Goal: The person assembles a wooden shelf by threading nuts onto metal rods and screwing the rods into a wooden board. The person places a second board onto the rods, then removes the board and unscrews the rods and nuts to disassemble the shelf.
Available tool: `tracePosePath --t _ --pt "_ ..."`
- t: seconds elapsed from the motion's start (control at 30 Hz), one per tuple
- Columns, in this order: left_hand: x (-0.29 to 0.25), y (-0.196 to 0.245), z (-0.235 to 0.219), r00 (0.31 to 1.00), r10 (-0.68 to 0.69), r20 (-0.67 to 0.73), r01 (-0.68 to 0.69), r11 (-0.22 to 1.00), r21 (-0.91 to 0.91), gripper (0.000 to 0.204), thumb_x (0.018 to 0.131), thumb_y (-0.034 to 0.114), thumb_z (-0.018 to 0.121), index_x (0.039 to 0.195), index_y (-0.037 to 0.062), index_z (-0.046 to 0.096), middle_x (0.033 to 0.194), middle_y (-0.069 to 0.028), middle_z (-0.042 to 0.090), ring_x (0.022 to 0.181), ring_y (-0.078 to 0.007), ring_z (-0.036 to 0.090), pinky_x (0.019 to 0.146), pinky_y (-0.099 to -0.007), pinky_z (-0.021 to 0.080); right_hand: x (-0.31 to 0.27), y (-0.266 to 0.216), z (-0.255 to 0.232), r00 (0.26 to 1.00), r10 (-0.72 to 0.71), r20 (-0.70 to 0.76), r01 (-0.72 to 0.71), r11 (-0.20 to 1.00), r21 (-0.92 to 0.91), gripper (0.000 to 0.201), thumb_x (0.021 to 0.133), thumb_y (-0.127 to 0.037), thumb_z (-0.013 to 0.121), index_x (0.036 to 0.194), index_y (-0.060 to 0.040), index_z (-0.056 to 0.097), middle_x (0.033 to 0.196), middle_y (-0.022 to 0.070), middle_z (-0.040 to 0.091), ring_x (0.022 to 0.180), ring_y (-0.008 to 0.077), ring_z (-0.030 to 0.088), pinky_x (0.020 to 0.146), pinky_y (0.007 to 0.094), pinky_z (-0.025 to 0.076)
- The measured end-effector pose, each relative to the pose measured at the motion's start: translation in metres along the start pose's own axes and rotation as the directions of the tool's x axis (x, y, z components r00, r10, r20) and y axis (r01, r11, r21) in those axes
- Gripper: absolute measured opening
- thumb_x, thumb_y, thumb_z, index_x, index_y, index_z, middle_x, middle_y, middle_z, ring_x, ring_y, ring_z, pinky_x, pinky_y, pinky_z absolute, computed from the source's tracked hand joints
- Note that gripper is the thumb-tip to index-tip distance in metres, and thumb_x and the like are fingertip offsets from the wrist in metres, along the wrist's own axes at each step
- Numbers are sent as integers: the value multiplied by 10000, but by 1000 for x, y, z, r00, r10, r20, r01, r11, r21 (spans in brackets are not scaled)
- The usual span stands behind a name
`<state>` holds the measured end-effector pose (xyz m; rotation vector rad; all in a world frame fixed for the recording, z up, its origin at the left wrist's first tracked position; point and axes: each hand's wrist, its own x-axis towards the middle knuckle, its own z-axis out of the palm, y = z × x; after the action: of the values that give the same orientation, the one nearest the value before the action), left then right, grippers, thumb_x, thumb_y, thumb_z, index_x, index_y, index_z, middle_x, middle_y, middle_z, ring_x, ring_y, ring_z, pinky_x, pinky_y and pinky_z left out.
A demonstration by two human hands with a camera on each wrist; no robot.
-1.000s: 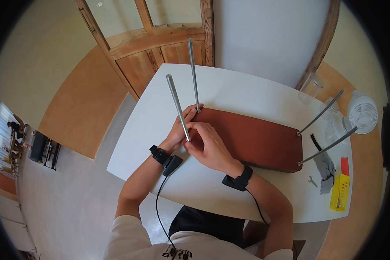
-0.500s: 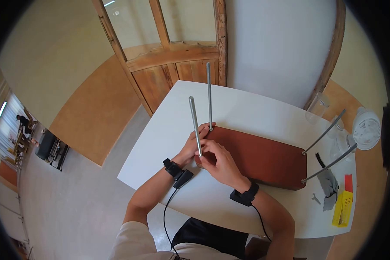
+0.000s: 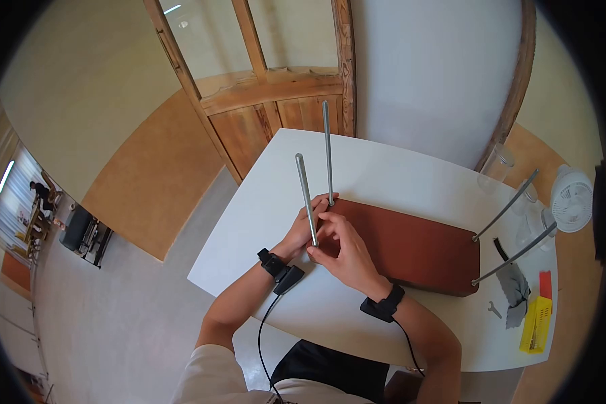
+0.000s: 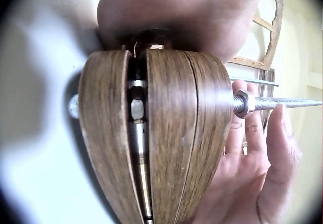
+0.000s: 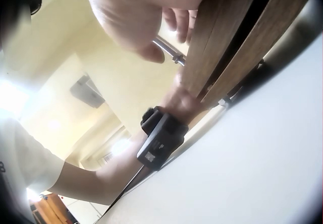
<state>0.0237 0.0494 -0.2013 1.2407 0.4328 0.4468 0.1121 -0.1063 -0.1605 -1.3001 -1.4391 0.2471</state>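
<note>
The brown wooden piece (image 3: 414, 249) is lying on the white table (image 3: 239, 232), with 4 metal rods rising from its corners. The left hand (image 3: 301, 230) is resting against its left end beside the far left rod (image 3: 328, 151); I cannot tell how tightly it is gripping, the fingers being partly hidden. The right hand (image 3: 349, 256) is holding thumb and fingers loosely apart, the near left rod (image 3: 304, 188) and its nut (image 4: 245, 104) showing between them. Both left rods are standing up close around the hands.

Past the other end, the 2 right rods (image 3: 515, 254) are slanting across the view of the clear jars (image 3: 497, 170) and the white fan (image 3: 572, 202). A grey cloth (image 3: 514, 286) is lying beyond that end, and a wrench (image 3: 494, 310) is sitting nearer the person. A yellow basket (image 3: 535, 326) is standing near the table's right edge, a red item (image 3: 545, 284) lying just beside it.
</note>
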Motion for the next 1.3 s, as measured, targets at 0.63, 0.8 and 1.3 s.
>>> tracePosePath --t 0.63,0.8,1.3 --pt "3 -4 -7 1000 21 16 -21 1000 -1 469 1115 367 474 1473 65 506 1410 -22 565 995 -70 637 869 -256 554 0 6 0 991 51 121 -52 999 11 530 912 -109 746 1372 -43 491 1102 75 688 998 228 656 904 358 502" --pt "1 0 -3 997 74 -20 -72 994 85 421 1124 356 455 1435 87 545 1309 -13 598 871 -42 611 723 -227 551 0 11 4 989 73 132 -92 985 146 463 926 -105 728 1335 -29 524 1038 105 656 985 266 637 894 389 521" --pt "17 -25 -14 964 246 -99 -235 966 108 402 1077 312 533 1324 10 625 1129 -95 713 1060 -164 650 940 -294 530 -1 12 21 982 138 130 -122 985 -124 511 900 -92 790 1352 -3 571 1173 99 661 1072 174 634 949 324 495"
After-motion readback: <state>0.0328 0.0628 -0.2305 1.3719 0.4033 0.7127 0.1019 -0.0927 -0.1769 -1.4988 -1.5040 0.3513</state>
